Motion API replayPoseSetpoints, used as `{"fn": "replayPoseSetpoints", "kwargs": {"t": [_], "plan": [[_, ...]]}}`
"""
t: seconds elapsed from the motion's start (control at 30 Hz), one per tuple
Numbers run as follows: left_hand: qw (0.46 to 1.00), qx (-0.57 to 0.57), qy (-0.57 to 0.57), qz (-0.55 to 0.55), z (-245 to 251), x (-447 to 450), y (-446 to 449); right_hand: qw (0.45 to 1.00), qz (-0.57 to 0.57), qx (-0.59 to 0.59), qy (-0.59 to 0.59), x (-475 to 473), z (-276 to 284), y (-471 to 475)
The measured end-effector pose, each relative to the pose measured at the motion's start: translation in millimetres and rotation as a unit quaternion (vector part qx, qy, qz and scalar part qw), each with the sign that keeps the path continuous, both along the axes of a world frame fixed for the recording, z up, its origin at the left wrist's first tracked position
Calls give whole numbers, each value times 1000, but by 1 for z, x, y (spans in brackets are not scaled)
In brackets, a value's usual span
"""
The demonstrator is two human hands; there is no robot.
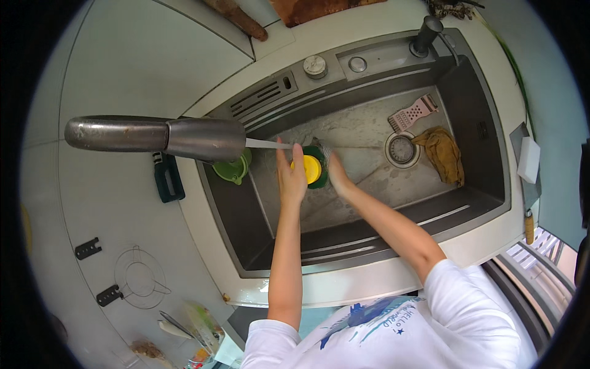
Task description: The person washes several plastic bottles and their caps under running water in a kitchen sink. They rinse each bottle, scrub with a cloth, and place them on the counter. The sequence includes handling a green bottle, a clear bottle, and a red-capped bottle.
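My left hand [293, 177] grips a dark green round item [316, 181] with a yellow disc [312, 169] in its middle, low over the sink [364, 170]. My right hand [339, 175] is at the item's right side, its fingers against a greyish mesh-like scrubber [327, 156]; those fingers are partly hidden. From the metal faucet [207, 138], a stream of water [265, 144] runs towards my left fingertips. A green plastic vessel [234, 169] sits below the faucet at the sink's left end.
Right of my hands are a pink grater [412, 114], the drain strainer [401, 149] and a brown cloth [441, 156]. A soap dispenser [427, 36] stands at the back right rim. On the right counter lies a wide blade with a wooden handle [529, 228], a white block [528, 159] on it.
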State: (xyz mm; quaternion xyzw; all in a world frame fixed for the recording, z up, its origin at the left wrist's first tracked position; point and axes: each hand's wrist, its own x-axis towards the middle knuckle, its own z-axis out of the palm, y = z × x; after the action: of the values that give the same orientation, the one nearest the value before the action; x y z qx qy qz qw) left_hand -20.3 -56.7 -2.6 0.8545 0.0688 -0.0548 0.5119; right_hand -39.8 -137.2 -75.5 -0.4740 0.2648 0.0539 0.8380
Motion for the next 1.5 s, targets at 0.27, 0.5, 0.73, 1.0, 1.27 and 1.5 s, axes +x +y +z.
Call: {"fn": "replayPoseSetpoints", "kwargs": {"t": [0.27,0.5,0.73,1.0,1.27,1.5], "plan": [[996,29,-18,-82,-11,10,18,995,30,92,-14,11,-35,-4],[976,-44,-61,-202,-16,24,40,911,-24,-280,-302,11,-15,11],[934,283,-106,-189,35,42,31,996,58,-63,20,5,-4,-1],[993,89,-73,4,2,18,24,989,80,65,-106,5,-23,3],[989,64,-94,-92,15,37,19,967,84,-147,-191,21,-24,1],[976,75,-127,-157,0,37,40,923,202,-306,-118,28,3,19]]}}
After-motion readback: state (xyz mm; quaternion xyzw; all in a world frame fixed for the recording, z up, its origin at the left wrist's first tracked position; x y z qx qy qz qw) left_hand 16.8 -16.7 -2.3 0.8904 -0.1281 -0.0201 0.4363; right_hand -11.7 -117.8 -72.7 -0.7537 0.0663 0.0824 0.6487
